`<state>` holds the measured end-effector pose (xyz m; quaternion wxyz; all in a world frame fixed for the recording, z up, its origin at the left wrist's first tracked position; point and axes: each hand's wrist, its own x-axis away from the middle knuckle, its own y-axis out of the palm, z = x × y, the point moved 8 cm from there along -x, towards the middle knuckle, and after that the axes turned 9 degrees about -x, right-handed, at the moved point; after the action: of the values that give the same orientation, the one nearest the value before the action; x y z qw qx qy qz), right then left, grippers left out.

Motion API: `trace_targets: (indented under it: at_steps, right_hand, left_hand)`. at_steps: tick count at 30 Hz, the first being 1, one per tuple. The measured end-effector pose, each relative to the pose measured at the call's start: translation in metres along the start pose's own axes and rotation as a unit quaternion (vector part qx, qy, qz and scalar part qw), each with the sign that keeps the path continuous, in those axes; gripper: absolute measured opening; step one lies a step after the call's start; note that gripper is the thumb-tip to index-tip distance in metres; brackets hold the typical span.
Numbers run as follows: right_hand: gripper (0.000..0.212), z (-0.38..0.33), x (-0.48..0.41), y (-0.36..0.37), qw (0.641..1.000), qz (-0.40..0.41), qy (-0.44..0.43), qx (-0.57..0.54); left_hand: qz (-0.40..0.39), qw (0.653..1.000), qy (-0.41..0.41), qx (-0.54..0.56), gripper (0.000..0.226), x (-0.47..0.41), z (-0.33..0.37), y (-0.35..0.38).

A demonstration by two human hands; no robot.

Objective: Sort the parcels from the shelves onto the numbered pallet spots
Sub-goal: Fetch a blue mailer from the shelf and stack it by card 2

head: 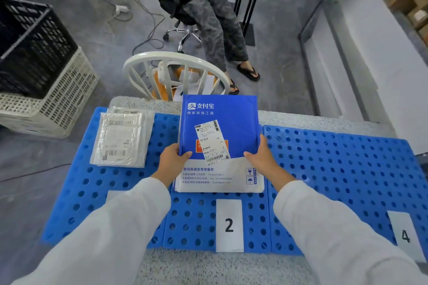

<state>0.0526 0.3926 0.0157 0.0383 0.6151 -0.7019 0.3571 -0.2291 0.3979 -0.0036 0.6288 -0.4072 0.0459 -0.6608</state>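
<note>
We have the blue-and-white parcel (220,122) held at both sides. Our left hand (172,161) curls round its left edge with the thumb lying on top, and our right hand (261,157) grips the right edge the same way, its other fingers hidden beneath. Between the two grips sits the white shipping label (212,143), slightly tilted. The parcel lies over the blue pallet panel (192,222), its white end toward us; we cannot tell whether it rests flat or is lifted a little. Between our forearms, nearer to us than the parcel, lies the card marked 2 (229,224). Out beyond our left hand a silvery parcel (121,139) lies on the neighbouring panel, apart from ours. Well off to the side of our right hand, the card marked 4 (405,236) lies on another panel. Past the parcel's far edge stands a white chair (173,71).
</note>
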Motion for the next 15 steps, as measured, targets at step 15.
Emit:
trace_targets:
  at_steps: [15]
  right_hand:
    - [0.055,0.012,0.006,-0.015,0.998,-0.003,-0.010,0.063]
  left_hand:
    - [0.026,0.997,0.040,-0.068,0.024,0.011,0.016,-0.005]
